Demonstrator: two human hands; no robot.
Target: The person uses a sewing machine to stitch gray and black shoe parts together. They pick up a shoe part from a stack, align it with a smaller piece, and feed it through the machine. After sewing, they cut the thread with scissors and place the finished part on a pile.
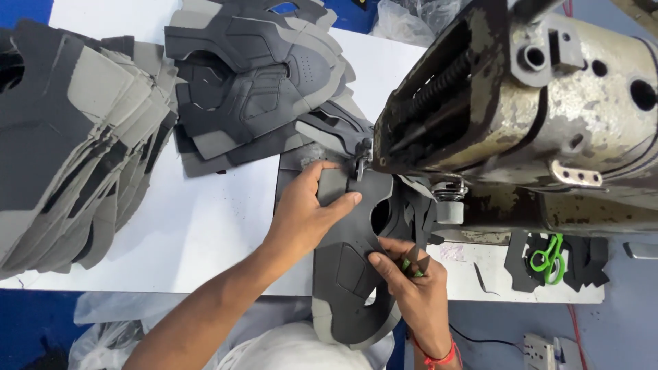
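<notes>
A dark grey shoe upper piece [349,274] lies under the needle area [360,164] of a worn metal sewing machine [534,109]. My left hand [305,212] presses flat on the piece just beside the presser foot. My right hand [408,281] pinches the near edge of the same piece and also holds small green-handled snips [413,262] between its fingers. The piece hangs over the table's front edge toward my lap.
Stacks of grey and black shoe uppers lie at the left [75,137] and at the back centre [253,75] of the white table [205,226]. Green-handled scissors [548,257] rest on black pieces under the machine at right. Plastic bags lie below the table.
</notes>
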